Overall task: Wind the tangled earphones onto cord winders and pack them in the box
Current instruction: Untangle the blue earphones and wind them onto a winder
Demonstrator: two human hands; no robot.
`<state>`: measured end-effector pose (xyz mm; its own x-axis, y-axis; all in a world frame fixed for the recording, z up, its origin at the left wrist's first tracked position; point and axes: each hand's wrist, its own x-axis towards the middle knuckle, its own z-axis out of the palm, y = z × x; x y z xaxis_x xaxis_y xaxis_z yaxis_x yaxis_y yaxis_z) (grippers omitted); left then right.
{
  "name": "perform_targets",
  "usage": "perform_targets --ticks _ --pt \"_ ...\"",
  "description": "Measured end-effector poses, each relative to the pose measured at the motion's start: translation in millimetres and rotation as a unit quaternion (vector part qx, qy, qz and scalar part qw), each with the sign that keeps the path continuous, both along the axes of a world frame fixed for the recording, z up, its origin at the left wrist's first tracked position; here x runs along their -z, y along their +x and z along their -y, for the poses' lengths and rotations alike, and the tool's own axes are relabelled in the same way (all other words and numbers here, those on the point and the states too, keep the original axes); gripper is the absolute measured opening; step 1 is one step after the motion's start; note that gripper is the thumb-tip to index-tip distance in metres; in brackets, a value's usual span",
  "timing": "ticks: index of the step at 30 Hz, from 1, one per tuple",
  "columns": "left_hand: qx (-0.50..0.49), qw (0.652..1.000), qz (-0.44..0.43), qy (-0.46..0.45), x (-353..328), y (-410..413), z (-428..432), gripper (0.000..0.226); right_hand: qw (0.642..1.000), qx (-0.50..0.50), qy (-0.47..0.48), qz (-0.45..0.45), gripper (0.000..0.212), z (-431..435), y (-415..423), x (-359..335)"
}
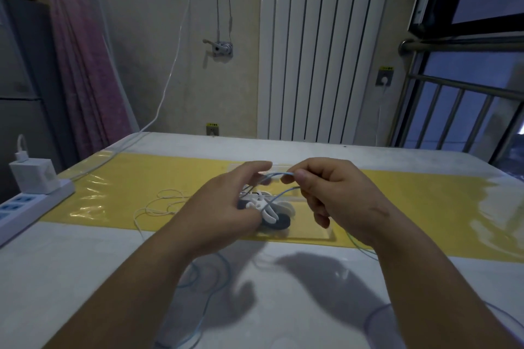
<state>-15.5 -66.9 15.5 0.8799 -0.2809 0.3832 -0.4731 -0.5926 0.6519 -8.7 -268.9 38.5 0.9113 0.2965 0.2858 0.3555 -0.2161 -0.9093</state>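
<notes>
left hand (218,212) gripped the white winder (265,208) as anchor; right hand (334,195) at its 2 o'clock pinched the blue cord (276,176) taut, likely feeding wraps; white earphones (161,204) lay loose at 9 o'clock, unwound.

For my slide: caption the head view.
Right hand pinches blue cord, left hand holds white winder over yellow mat.

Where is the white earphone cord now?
In the head view the white earphone cord lies loose on the yellow mat, between the power strip and the left hand.

Two hands (218,212) (334,198) — blue cord (276,176) one, white cord (136,215) one.
</notes>
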Motion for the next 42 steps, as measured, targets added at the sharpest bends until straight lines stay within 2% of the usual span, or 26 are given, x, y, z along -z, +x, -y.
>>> perform_targets --ticks 2,6,10,12,14,16,18,20,22,25,26,29,33,37,40,42 --pt "0.058 0.995 -0.049 -0.067 6 1 9 0.055 0.999 -0.019 0.037 0.000 0.023 -2 0 0" --pt "0.013 0.997 -0.018 -0.067 13 9 15 0.004 0.987 -0.018 0.160 -0.011 0.022 2 0 -4" --pt "-0.071 0.997 0.040 0.003 5 16 -8 0.032 0.946 0.072 0.317 -0.019 0.022 17 10 -7" --pt "-0.075 0.997 0.011 -0.033 1 16 -15 0.035 0.925 0.118 0.359 -0.029 0.023 24 15 -7" --pt "-0.027 0.983 -0.064 -0.167 -2 11 -11 0.037 0.935 0.144 0.318 -0.059 0.024 27 17 -5" --pt "0.019 0.944 -0.144 -0.297 -4 9 -7 0.037 0.956 0.141 0.232 -0.111 0.026 24 17 -1" --pt "0.040 0.912 -0.193 -0.360 -6 9 -6 0.031 0.972 0.113 0.139 -0.153 0.030 19 14 1" --pt "0.072 0.890 -0.215 -0.396 -9 8 -5 0.013 0.977 0.059 0.072 -0.192 0.033 16 10 2" --pt "0.090 0.897 -0.182 -0.392 -8 9 -7 0.013 0.980 0.009 0.008 -0.199 0.027 15 6 3" --pt "0.077 0.955 -0.085 -0.274 -6 7 -10 0.021 0.980 0.004 -0.073 -0.186 0.025 14 4 5" --pt "0.085 0.963 -0.058 -0.248 -7 6 -10 0.020 0.979 0.013 -0.085 -0.183 0.027 13 4 5" --pt "0.099 0.955 -0.043 -0.277 -7 4 -9 0.017 0.981 0.031 -0.081 -0.175 0.030 11 5 4" --pt "0.086 0.921 -0.070 -0.373 -6 7 -6 0.015 0.985 0.039 -0.038 -0.162 0.026 5 5 3" --pt "0.091 0.881 -0.094 -0.455 -9 5 1 0.015 0.992 0.072 0.002 -0.103 0.027 -14 4 9" --pt "0.086 0.859 -0.090 -0.496 -11 4 6 0.015 0.988 0.028 0.099 -0.112 0.029 -29 1 14" --pt "0.072 0.850 -0.075 -0.517 -11 5 6 0.012 0.983 -0.025 0.129 -0.130 0.031 -32 -1 16"
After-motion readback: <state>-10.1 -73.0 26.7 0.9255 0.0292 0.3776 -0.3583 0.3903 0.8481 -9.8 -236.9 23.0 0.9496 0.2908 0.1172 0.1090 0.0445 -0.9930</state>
